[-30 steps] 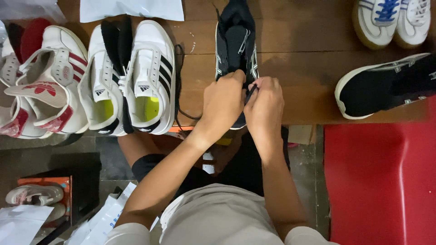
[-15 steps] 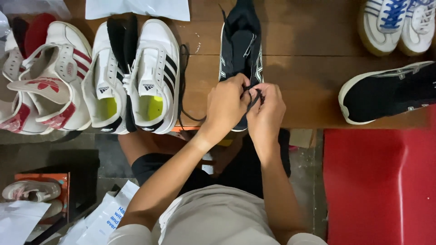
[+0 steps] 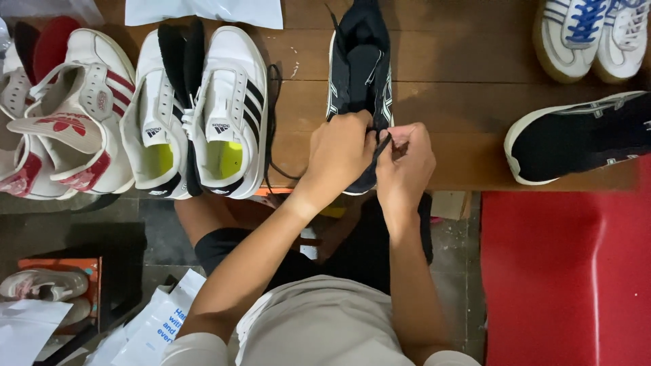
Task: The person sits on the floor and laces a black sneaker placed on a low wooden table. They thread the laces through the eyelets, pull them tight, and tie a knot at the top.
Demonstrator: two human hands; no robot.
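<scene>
A black sneaker point(image 3: 360, 64) with white side stripes stands on the wooden table point(image 3: 461, 115), its heel toward me at the front edge. My left hand point(image 3: 337, 154) grips the shoe near its heel and laces. My right hand point(image 3: 405, 163) pinches a black lace point(image 3: 382, 146) stretched between both hands. A loose black lace point(image 3: 272, 129) trails left of the shoe toward the white pair.
A white pair with black stripes point(image 3: 200, 112) sits to the left, white-and-red shoes point(image 3: 64, 112) beyond. A matching black sneaker point(image 3: 580, 139) lies on its side at right, above a red stool point(image 3: 563, 278). White shoes with blue laces point(image 3: 586, 34) stand far right. Plastic bags point(image 3: 152, 325) lie on the floor.
Both hands have stayed at the black shoe's heel, working the lace; the right hand's fingers have closed on the lace and drawn it taut. The view has shifted slightly.
</scene>
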